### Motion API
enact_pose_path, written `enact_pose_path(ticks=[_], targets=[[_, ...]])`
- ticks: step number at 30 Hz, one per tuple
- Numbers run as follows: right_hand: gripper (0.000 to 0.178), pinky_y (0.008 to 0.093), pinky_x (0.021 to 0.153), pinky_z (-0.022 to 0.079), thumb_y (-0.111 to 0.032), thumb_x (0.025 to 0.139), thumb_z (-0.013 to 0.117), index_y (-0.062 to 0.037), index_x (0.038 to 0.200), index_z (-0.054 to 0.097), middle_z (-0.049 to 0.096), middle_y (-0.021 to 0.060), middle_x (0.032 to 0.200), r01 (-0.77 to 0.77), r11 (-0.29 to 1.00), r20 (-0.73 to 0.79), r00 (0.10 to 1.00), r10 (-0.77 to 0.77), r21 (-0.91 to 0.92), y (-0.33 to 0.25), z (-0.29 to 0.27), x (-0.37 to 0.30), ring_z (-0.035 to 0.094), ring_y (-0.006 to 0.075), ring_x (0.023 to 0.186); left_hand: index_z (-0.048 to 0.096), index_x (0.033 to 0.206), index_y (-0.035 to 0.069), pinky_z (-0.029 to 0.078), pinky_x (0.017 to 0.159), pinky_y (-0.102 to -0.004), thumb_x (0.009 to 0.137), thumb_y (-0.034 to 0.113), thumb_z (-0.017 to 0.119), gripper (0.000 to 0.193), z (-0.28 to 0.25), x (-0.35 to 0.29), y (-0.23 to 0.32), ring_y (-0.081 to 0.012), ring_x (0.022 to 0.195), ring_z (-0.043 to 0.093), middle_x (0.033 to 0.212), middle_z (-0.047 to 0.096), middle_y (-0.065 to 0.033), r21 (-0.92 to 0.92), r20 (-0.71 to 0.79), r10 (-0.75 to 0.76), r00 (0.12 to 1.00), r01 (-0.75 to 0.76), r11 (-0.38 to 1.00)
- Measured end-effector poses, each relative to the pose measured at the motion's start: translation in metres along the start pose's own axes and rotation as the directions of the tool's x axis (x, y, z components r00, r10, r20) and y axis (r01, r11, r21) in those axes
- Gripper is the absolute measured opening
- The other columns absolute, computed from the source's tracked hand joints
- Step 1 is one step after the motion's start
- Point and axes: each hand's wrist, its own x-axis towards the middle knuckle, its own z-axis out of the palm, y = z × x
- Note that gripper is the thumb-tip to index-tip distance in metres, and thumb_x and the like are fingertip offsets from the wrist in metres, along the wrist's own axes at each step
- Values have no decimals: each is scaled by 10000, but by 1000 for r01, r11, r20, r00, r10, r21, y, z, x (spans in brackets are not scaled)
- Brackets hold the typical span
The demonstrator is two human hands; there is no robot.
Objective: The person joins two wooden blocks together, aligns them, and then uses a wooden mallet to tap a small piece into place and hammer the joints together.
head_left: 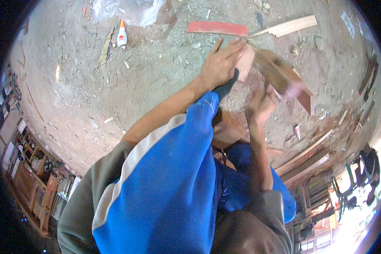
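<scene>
My left hand [220,65] reaches across from the lower left, its fingers closed on a small, flat, light-coloured piece of wood [245,63]. One finger sticks out apart from the rest. A dark pointed thing [227,86] shows just below that hand, by my knee. My right hand [260,103] is smeared by motion beside a long brown wooden block [277,74], which slants down to the right. A pinkish blur covers part of the block. Whether the right hand's fingers grip the block cannot be made out.
On the dirt ground beyond my hands lie a red strip [218,28], a pale wood piece [294,26], a white glue bottle with an orange cap [122,36] and clear plastic [129,10]. Wooden boards [305,150] lie at the right. A wooden rack [40,171] stands lower left.
</scene>
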Motion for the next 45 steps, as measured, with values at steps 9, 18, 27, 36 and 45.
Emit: enact_pose_path(ticks=[9, 18, 27, 36, 45], targets=[[261, 300, 652, 408, -280, 1035, 501, -27, 973, 518, 531, 51, 845, 128, 977, -62, 991, -119, 172, 16, -4, -18, 482, 148, 728, 596, 1379, 77, 334, 1161, -581, 835, 37, 598, 546, 5, 0, 8, -274, 1417, 464, 1490, 534, -66, -70, -27, 6, 1000, -8, 998], [415, 473, 623, 470, -214, 1002, 552, 118, 1252, 558, 539, 192, 679, 129, 991, -22, 991, -130, -40, 7, 1, 10, 527, 428, 615, 616, 1365, 100, 340, 1157, -572, 866, 65, 597, 500, 7, -11, 9, -233, 1414, 470, 1488, 538, -47, -15, -28, 12, 1000, -13, 1000], [106, 358, 556, 358, -125, 1004, 504, -31, 957, 511, 461, 47, 699, 518, 849, -207, 846, -491, 107, 2, -11, 7, 430, 182, 610, 653, 1308, 77, 310, 1184, -543, 884, 97, 604, 427, 10, -3, 8, -211, 1408, 472, 1450, 574, -50, -20, -54, 2, 999, -3, 1000], [348, 297, 511, 396, -244, 1038, 574, 48, 1227, 573, 556, 25, 687, -18, 971, -141, 989, 53, 239, -29, -35, 10, 465, 85, 584, 578, 1398, 130, 355, 1099, -538, 896, 170, 639, 507, 12, -3, 4, -258, 1357, 495, 1449, 547, -56, -32, -45, 7, 999, -9, 999], [275, 288, 499, 377, -195, 1034, 573, 33, 1181, 615, 522, -2, 649, -363, 928, 97, 924, 371, -91, -5, -117, -91, 445, 81, 567, 553, 1250, 19, 381, 976, -576, 669, 534, 843, 829, -1, 41, 34, -390, 1214, 462, 1250, 509, -171, 171, 215, -153, 964, 117, 978]])
